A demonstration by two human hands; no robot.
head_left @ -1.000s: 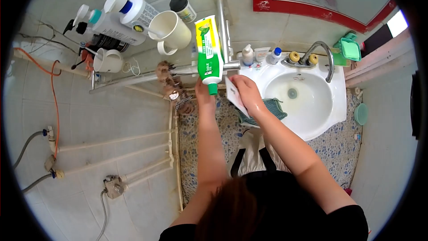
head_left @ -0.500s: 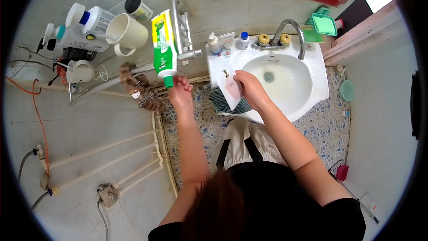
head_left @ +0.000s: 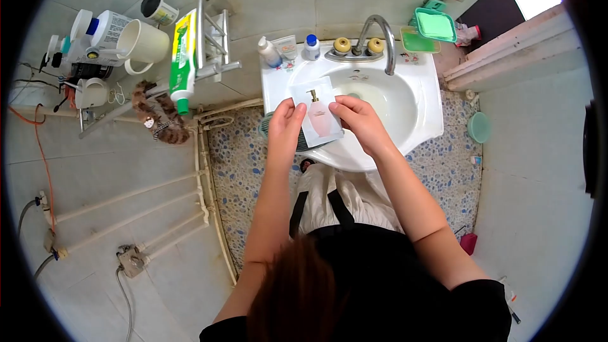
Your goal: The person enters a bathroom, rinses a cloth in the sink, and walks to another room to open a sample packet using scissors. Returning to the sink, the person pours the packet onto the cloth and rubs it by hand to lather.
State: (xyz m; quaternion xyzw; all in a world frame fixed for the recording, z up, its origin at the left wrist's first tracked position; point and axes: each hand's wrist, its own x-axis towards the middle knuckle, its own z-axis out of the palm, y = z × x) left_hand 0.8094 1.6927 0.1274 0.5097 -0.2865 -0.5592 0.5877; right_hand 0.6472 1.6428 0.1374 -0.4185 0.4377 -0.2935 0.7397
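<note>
A flat white sachet (head_left: 322,117) printed with a pink pump bottle is held upright over the front left of the white sink (head_left: 430,111). My left hand (head_left: 288,126) pinches its left edge, and my right hand (head_left: 360,120) grips its right edge between thumb and fingers. Behind the sachet, partly hidden, a dark green striped cloth (head_left: 265,124) lies on the sink's left front edge. The basin's drain is mostly covered by the sachet and my right hand.
A metal shelf (head_left: 218,69) at the left carries a green and yellow tube (head_left: 183,63), a cream mug (head_left: 142,44) and several bottles. A chrome faucet (head_left: 387,38), small bottles and green soap boxes (head_left: 436,25) stand along the sink's back. Pipes run along the left wall.
My left hand has come away from beside the shelf and taken hold of the sachet's left edge. The sachet now faces me, and the view has shifted to the right.
</note>
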